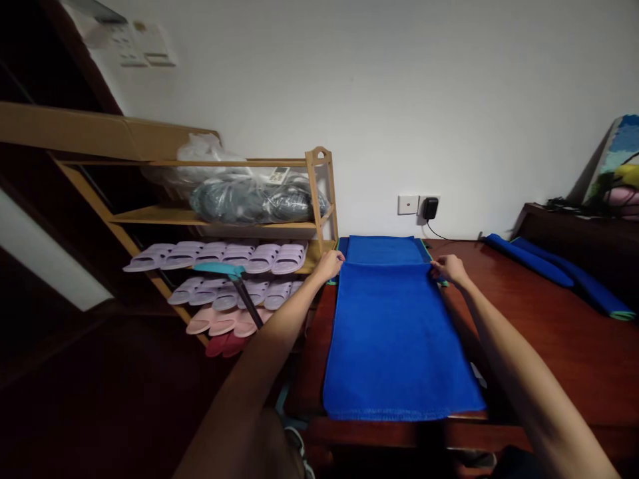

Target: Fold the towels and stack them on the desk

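A blue cloth [394,339] hangs from my two hands over the wooden table, its hemmed lower edge near the table's front. My left hand [330,264] pinches its upper left corner, close to the shoe rack. At the upper right corner, my right hand [448,269] has its fingers closed on the cloth. Behind this cloth, more blue fabric [384,249] with green edging at its sides lies flat toward the wall. How many layers lie there is hidden.
Rolled or folded blue cloths [569,279] lie on the table [524,319] at the right. A wooden rack [314,193] with slippers [289,258] stands at the left. A black plug [430,208] sits in the wall socket, its cable running behind the table.
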{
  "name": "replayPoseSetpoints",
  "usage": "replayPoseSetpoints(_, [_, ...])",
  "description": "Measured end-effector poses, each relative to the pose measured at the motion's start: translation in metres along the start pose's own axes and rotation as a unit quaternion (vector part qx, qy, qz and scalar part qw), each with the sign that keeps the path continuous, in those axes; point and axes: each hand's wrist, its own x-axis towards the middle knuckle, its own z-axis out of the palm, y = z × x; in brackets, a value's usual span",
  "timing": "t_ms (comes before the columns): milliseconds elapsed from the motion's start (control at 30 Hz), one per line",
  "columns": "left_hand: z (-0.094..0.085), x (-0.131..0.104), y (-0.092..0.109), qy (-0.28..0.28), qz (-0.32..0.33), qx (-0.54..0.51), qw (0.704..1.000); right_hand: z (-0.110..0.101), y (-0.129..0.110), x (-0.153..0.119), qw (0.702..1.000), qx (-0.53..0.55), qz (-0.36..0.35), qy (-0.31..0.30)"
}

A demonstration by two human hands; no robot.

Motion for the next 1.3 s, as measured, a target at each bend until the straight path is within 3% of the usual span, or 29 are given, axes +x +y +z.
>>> replayPoseSetpoints(133, [0.017,-0.013,0.011,0.029,-0.005,0.047,0.998,0.019,-0.008,0.001,0.998,-0.059,0.002,0.034])
replayPoseSetpoints(233, [0.037,-0.027,0.032,0.025,0.05,0.062,0.997,0.043,-0.021,-0.007,0.993,-0.1,-0.048,0.037])
replayPoseSetpoints(400, [0.074,-0.045,0.056,-0.072,0.102,0.079,0.989,0.084,-0.029,-0.026,0.98,-0.154,-0.128,-0.019])
replayPoseSetpoints(533, [0.084,-0.049,0.054,-0.092,0.099,0.093,0.986,0.092,-0.021,-0.034,0.973,-0.19,-0.128,-0.031])
replayPoseSetpoints(667, [0.079,-0.05,0.054,-0.091,0.097,0.099,0.986,0.084,-0.021,-0.038,0.969,-0.205,-0.136,-0.036])
replayPoseSetpoints(833, [0.058,-0.068,0.058,-0.031,0.074,0.116,0.99,0.064,-0.025,-0.059,0.967,-0.211,-0.139,-0.039])
replayPoseSetpoints(967, [0.044,-0.102,0.054,-0.087,0.137,0.077,0.984,0.048,-0.02,-0.115,0.96,-0.193,-0.174,-0.103])
replayPoseSetpoints(1067, [0.044,-0.123,0.048,-0.154,0.16,0.063,0.973,0.033,-0.01,-0.167,0.942,-0.171,-0.239,-0.162])
replayPoseSetpoints(1133, [0.046,-0.13,0.044,-0.166,0.161,0.065,0.971,0.02,0.0,-0.195,0.934,-0.166,-0.257,-0.182])
replayPoseSetpoints(1233, [0.047,-0.129,0.044,-0.17,0.157,0.068,0.97,0.004,0.019,-0.221,0.938,-0.167,-0.251,-0.173])
replayPoseSetpoints(1300, [0.046,-0.127,0.045,-0.177,0.153,0.069,0.97,-0.002,0.034,-0.232,0.95,-0.166,-0.233,-0.127])
